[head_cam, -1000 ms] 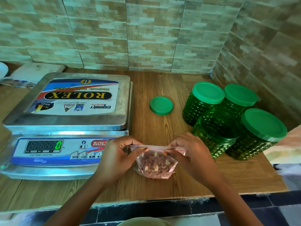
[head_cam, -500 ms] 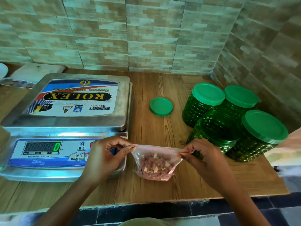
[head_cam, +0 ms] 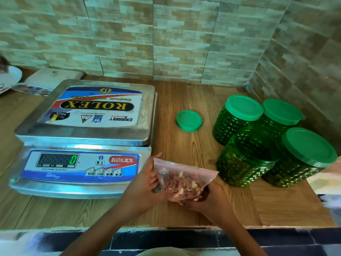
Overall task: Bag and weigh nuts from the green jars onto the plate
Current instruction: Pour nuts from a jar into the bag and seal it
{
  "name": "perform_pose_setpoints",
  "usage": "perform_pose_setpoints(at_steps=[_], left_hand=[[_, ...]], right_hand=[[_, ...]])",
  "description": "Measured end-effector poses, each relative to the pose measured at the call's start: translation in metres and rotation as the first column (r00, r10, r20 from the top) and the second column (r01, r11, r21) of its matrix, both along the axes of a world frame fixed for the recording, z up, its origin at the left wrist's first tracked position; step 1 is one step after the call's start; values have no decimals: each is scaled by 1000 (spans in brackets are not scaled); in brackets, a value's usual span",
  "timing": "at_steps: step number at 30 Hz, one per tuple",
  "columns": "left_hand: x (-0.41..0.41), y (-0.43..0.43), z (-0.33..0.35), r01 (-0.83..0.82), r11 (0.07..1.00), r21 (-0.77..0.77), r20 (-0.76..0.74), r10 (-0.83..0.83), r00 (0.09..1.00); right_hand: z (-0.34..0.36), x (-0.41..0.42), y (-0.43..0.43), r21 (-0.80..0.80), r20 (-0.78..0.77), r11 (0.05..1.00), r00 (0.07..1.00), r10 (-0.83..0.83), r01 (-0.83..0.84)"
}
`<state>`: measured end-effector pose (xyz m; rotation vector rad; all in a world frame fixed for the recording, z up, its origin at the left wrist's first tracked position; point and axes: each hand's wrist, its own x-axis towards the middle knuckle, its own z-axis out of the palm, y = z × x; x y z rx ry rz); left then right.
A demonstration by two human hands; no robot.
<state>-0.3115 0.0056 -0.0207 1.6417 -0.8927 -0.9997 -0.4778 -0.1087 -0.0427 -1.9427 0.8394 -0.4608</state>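
The bag of nuts [head_cam: 181, 182] is held just off the front right corner of the scale [head_cam: 83, 137], between both hands. The left hand [head_cam: 144, 185] lies against the bag's left side, fingers fairly straight and together. The right hand [head_cam: 210, 198] cups it from below, fingers curled under. The green jars [head_cam: 245, 157] stand right of the scale.

Wooden counter [head_cam: 184, 100], set into a tiled corner. Directly on it: electronic scale [head_cam: 83, 137] at left, display reading 0; loose green lid [head_cam: 188, 120] at centre; four green jars [head_cam: 245, 159] clustered touching at right, three lidded, the nearest-left one open; white plate [head_cam: 10, 75] at far left edge
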Motion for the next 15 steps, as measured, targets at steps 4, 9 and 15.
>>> perform_pose_setpoints(at_steps=[4,9,15], left_hand=[[4,3,5,16,998,-67,-90,-22,996],[13,11,22,29,988,-155,-86,-42,995],[48,28,49,-35,978,-205,-12,34,999]], right_hand=[[4,1,-5,39,38,999,999,-23,22],[30,9,-8,133,157,991,988,1,-22],[68,61,2,224,314,964,947,67,-143]])
